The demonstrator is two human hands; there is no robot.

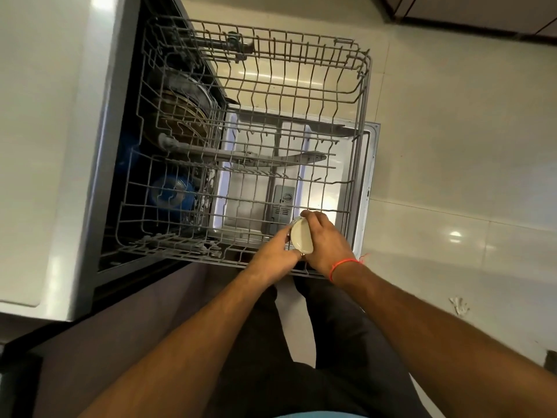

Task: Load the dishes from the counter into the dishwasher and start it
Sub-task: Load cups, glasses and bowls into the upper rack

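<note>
A small cream bowl (pixel 300 237) is tilted on its side over the near right corner of the pulled-out grey wire upper rack (pixel 358 95). My right hand (pixel 327 244) grips it from the right, fingers curled over its rim. My left hand (pixel 275 257) holds its left edge with fingertips. The rack itself holds nothing I can see. Below it, the open dishwasher door (pixel 372 164) lies flat. Deeper inside, under the rack, sit a blue container (pixel 170 193) and dark round plates (pixel 180 116).
A pale countertop (pixel 39 146) runs along the left above the dishwasher. Light tiled floor (pixel 452 176) spreads to the right of the open door. My dark trousers fill the lower middle. A dark cabinet front lies at the lower left.
</note>
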